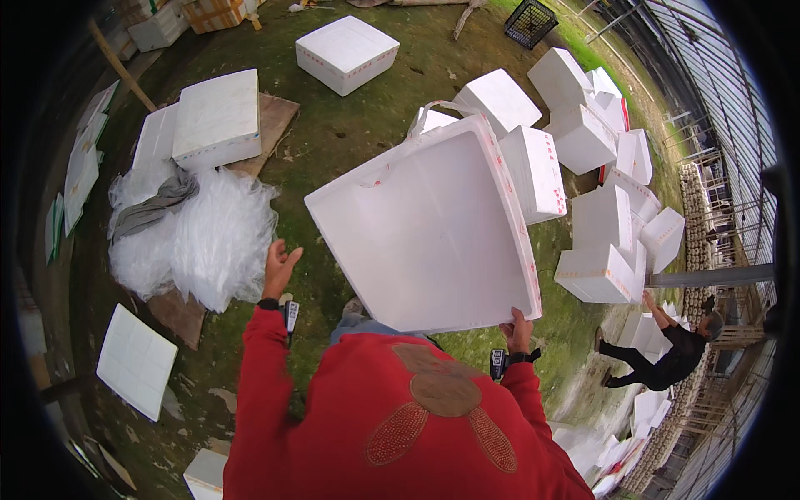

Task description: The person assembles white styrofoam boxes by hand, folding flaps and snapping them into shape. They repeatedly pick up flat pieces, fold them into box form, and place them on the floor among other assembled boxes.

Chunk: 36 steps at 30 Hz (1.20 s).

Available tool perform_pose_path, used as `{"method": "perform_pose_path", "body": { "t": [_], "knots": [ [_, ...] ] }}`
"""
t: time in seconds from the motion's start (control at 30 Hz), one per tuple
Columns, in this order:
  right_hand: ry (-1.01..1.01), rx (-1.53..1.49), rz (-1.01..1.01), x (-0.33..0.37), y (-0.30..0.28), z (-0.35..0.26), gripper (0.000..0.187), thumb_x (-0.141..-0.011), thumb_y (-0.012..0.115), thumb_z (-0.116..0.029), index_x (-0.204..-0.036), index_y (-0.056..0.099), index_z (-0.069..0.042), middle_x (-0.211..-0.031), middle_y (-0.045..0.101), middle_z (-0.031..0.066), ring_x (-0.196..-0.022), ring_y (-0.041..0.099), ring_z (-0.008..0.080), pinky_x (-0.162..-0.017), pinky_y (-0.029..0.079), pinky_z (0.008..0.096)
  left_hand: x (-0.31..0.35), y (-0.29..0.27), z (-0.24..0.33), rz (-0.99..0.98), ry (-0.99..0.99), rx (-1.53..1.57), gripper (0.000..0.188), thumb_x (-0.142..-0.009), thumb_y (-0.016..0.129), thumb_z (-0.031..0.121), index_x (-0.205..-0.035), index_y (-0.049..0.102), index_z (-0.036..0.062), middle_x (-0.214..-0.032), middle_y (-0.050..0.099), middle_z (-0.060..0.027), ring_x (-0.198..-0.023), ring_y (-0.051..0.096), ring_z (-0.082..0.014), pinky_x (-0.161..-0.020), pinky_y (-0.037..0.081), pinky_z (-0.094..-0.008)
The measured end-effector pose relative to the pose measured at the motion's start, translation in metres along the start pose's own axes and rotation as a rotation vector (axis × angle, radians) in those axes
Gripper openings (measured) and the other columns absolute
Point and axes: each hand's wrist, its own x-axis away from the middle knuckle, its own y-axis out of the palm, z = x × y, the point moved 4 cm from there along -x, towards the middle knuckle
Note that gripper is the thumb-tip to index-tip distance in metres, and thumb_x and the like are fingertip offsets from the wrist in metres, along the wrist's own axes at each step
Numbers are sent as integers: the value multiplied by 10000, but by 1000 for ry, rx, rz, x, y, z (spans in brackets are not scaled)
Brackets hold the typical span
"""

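Observation:
My right hand [518, 331] grips the near right corner of a large white foam box [417, 242], its fingers closed on the rim. The box is tilted in front of me and its hollow inside faces me. A loose strip of tape [450, 106] loops up from its far edge. My left hand [282, 267] is apart from the box, its fingers partly spread and holding nothing that I can see. Closest to it lies a heap of clear plastic bags [217, 233], with a grey cloth-like piece [158, 204] among them.
White foam boxes [217, 117] stand left beyond the bags, and several more [596, 242] are piled at the right. A single box [347, 50] sits ahead. A foam lid [136, 358] lies at the left. A black crate [530, 22] is far off. Another person [667, 358] bends at the right.

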Motion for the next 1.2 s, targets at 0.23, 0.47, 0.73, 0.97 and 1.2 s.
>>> {"method": "perform_pose_path", "body": {
  "t": [0.23,0.47,0.73,0.97,1.2],
  "knots": [
    [43,-10,134,79,-37,26,459,-821,664,-240,-1221,526,-63,-943,634,55,-728,637,162,-521,542,276,-44,174,184,-199,814,-646,905,-653,838,315,-1396,374,86,-1339,489,-190,-1214,477,-363,-999,388,-447],
    [-6,-231,519,140,-117,83,566,-845,681,-453,-1189,553,-22,-1064,640,83,-896,624,157,-699,529,343,-33,313,190,-635,988,-693,368,-837,708,242,-1149,630,62,-1048,670,-141,-916,640,-331,-780,505,-412],
    [-103,-169,758,186,-104,238,719,-712,787,-380,-1260,523,5,-1109,641,209,-1073,606,288,-904,472,399,101,473,219,-1013,1172,-728,392,-882,651,357,-1170,637,92,-1005,686,-119,-848,651,-277,-714,499,-382],
    [274,-565,839,244,-161,285,399,-748,682,-265,-977,660,62,-857,689,203,-735,691,282,-595,561,406,311,558,244,-1350,1318,-394,472,-900,652,203,-1298,490,5,-1282,527,-159,-1138,509,-290,-954,411,-395],
    [182,-831,1119,266,-263,348,359,-784,682,-232,-953,623,79,-810,666,144,-665,681,266,-510,571,408,467,518,214,-1451,1360,-311,392,-883,648,126,-1243,526,33,-1386,443,-156,-1258,439,-308,-968,403,-410]
  ]
}}
